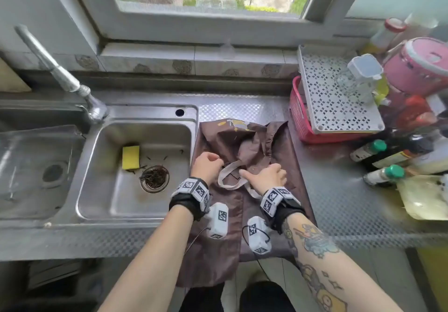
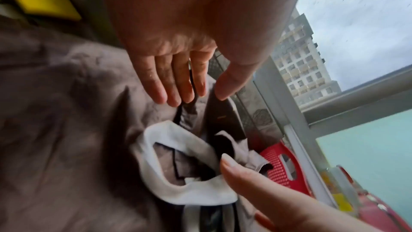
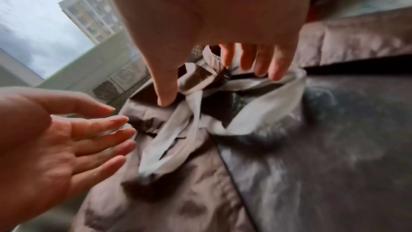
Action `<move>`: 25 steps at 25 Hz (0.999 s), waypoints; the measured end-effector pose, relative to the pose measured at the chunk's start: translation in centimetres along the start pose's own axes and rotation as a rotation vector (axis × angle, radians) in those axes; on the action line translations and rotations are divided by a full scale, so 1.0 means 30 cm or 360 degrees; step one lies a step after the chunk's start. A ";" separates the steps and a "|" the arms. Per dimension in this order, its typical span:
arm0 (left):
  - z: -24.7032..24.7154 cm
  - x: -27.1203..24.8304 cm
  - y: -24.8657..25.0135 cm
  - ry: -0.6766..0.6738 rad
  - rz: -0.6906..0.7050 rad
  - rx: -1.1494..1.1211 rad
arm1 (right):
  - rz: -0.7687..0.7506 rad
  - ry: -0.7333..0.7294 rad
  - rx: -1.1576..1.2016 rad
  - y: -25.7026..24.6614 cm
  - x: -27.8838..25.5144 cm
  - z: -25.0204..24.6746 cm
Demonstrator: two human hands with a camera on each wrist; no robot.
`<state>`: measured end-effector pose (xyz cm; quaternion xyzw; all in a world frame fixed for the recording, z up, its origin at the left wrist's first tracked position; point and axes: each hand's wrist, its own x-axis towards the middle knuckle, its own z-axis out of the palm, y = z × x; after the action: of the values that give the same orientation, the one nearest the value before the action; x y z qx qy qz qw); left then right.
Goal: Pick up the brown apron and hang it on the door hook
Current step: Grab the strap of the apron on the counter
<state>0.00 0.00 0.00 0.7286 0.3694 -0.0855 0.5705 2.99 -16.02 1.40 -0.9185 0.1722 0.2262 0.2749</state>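
— Where is the brown apron [image 1: 228,217] seen?

— It is spread flat on the metal counter [image 1: 339,205], right under both hands, and its bottom part is hung over the front edge.

— How is the left hand [image 1: 206,166] held?

— The fingers [image 2: 169,84] are kept straight and loose above the brown cloth. Nothing is held.

— And the right hand [image 1: 266,177]?

— Its fingers [image 3: 274,66] are laid on the pale strap loop [image 1: 230,174] (the loop is found between the two hands). Whether the strap is pinched cannot be told.

— What is seen left of the left hand?

— A sink [image 1: 101,190], with a yellow sponge [image 1: 131,157] inside.
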 end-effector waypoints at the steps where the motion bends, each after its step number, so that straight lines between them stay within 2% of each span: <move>1: 0.011 0.016 -0.007 -0.0070 -0.0005 0.0065 | 0.0061 -0.0037 -0.0074 -0.005 -0.005 0.000; 4: 0.054 0.015 -0.040 -0.0268 0.0012 0.0313 | 0.0034 -0.0114 -0.0312 0.005 0.010 0.041; 6: 0.091 0.013 -0.053 -0.0353 0.0077 0.0331 | -0.0033 -0.0159 -0.0306 0.002 0.024 0.062; 11: 0.140 0.015 -0.080 -0.0478 0.0035 0.0165 | -0.0246 -0.0348 0.0087 -0.009 0.037 0.064; 15: 0.120 -0.004 -0.004 -0.0369 0.0075 -0.0076 | -0.0352 -0.0271 0.0522 -0.053 0.056 0.017; 17: 0.104 -0.016 0.038 -0.0313 0.0087 -0.0284 | -0.0282 -0.0400 0.0886 -0.088 0.060 -0.016; 20: 0.098 -0.037 0.076 -0.0356 -0.0191 -0.1007 | 0.0005 -0.0658 0.1439 -0.123 0.037 -0.062; 23: 0.091 -0.062 0.085 -0.0595 -0.0473 -0.1415 | 0.0170 -0.0704 0.1478 -0.111 0.032 -0.071; 25: 0.078 -0.072 0.084 -0.0660 -0.0521 -0.1519 | 0.0136 -0.0702 0.1489 -0.106 0.020 -0.087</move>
<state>0.76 -3.24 2.34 0.2897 0.3555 -0.1378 0.8779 5.73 -15.15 4.40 -0.6199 0.2303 0.3243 0.6764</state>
